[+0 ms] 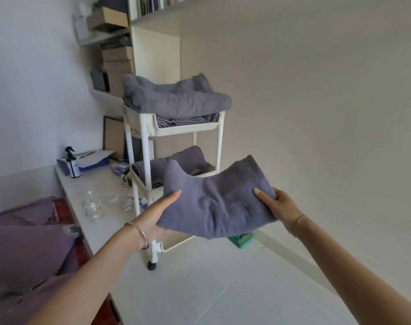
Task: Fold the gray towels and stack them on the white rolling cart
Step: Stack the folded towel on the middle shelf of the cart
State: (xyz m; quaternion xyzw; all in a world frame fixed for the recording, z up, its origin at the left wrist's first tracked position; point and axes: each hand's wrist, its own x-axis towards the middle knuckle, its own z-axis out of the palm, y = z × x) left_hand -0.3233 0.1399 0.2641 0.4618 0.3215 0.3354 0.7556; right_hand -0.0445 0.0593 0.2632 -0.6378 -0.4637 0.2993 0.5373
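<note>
So, far left: purple bedding (pixel 23 242) bunched at the frame edge, w/ a low white table (pixel 101 221) beside it carrying a spray bottle (pixel 73 164) and a glass teapot (pixel 93 206). None of it is part of the task.

Next, the left hand (pixel 152 214), bangle (pixel 141 234) on the wrist, pinches the left end of the folded gray towel (pixel 213 202). One straight digit (prob. the thumb) lies flat on top; the other fingers are tucked under the cloth, so can't tell how they're spread.

Behind it stands the white rolling cart (pixel 144 146). The top-tier stack (pixel 174 97) is piled above the tray rim, and the mid-tier towels (pixel 188 160) are partly hidden by the held one.

The folded gray towel hangs in the air btwn the hands, in front of the cart's lower half and touching none of it. Its long axis runs left-right, the middle sags and the far corners stick up.

The right hand (pixel 282 207) grips the right end the same way, thumb pressed on top and fingers wrapped under and behind.

Key relation, as I read it: the cart is ahead and a bit left of the towel, so the left hand is the nearer one. The top-tier stack sits well above the towel, the mid tier approx level w/ it. Placing prob. means carrying it forward, and lifting it if it's meant for the top.
</note>
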